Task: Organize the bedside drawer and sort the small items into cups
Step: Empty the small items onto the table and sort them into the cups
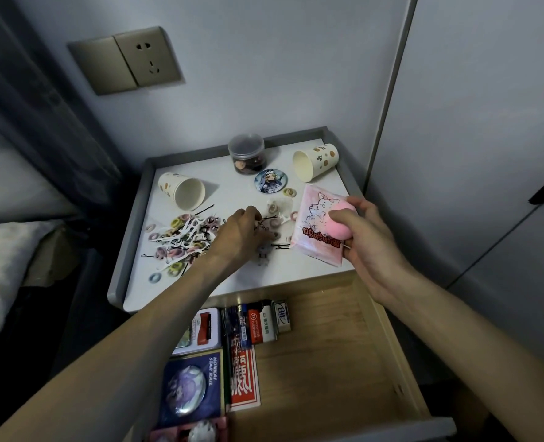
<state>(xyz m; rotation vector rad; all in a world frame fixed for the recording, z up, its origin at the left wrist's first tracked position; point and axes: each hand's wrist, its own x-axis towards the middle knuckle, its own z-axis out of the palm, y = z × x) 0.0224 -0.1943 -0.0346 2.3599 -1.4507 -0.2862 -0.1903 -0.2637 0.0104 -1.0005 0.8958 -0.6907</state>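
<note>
My right hand grips a pink packet with a cat drawing, together with a pink sponge ball, above the nightstand's right front corner. My left hand reaches down onto the tabletop with curled fingers pinching a small item among scattered hair ties and pins; what it pinches is hidden. Two patterned paper cups lie on their sides: one at the left, one at the back right. The wooden drawer stands pulled open below.
A clear plastic jar and a round badge sit at the back of the white nightstand top. Boxes, a tin and cards fill the drawer's left side. A wall socket is behind; a bed lies left.
</note>
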